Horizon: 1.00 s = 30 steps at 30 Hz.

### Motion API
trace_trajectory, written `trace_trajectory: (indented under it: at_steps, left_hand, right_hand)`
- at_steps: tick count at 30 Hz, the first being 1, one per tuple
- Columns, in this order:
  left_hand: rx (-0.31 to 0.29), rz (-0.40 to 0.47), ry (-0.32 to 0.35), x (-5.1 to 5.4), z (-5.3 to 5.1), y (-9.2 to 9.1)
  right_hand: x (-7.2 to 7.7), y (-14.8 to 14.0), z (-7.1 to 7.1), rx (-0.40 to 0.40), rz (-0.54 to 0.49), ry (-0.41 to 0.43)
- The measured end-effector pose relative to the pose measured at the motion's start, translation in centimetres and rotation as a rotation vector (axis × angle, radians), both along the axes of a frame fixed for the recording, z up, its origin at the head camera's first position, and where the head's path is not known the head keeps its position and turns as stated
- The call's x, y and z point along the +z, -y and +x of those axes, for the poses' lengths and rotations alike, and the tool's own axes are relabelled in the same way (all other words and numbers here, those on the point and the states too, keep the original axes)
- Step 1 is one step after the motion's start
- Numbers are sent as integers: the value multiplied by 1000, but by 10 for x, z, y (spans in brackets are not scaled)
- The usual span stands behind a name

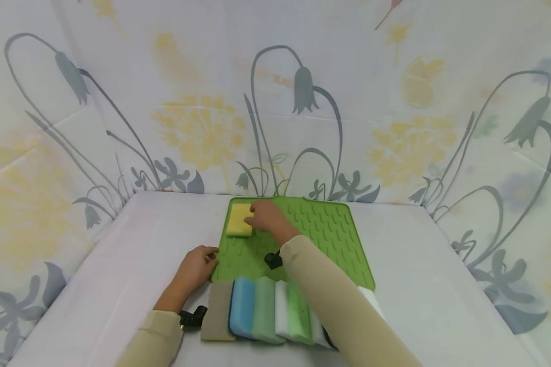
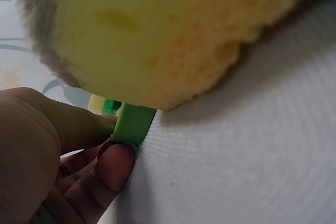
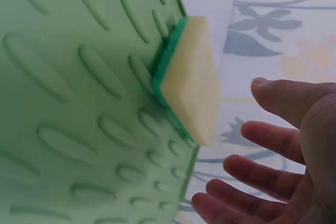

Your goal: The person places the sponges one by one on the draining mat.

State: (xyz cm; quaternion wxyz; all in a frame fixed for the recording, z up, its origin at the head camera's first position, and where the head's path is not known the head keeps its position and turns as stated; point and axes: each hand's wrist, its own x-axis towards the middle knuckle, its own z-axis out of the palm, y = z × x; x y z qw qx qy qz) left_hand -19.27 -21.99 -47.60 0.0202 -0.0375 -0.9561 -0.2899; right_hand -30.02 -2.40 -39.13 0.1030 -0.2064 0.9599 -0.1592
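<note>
A yellow sponge with a green underside [image 1: 239, 220] lies at the far left corner of the ribbed green mat [image 1: 330, 239]. Just right of it is my right hand [image 1: 268, 216]; in the right wrist view the fingers of this hand [image 3: 278, 156] are spread and apart from the sponge [image 3: 191, 80]. My left hand [image 1: 194, 267] is at the mat's left edge, and in the left wrist view its thumb and fingers [image 2: 79, 156] pinch the mat's green edge [image 2: 132, 124].
Along the mat's near edge stands a row of several sponges and pads: a grey-brown one [image 1: 217, 311], a blue one [image 1: 243, 308], green and white ones [image 1: 267, 311]. My right forearm [image 1: 344, 300] passes over the row's right part. A flowered cloth [image 1: 202, 127] hangs behind.
</note>
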Motion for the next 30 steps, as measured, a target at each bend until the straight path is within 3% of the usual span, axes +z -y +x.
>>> trace_trajectory:
  at_steps: [10, 16, 30]
  left_hand:
    - [-6, -4, -10, 3, 2, 2]
    - [-21, -7, -11, 3, 2, 1]
    - [-26, -18, 3, 4, 1, -1]
  right_hand:
    - [20, -19, 13, 89, 64, -28]
    - [29, -35, 26, 113, 49, -24]
    - [28, -83, 51, 164, 43, -51]
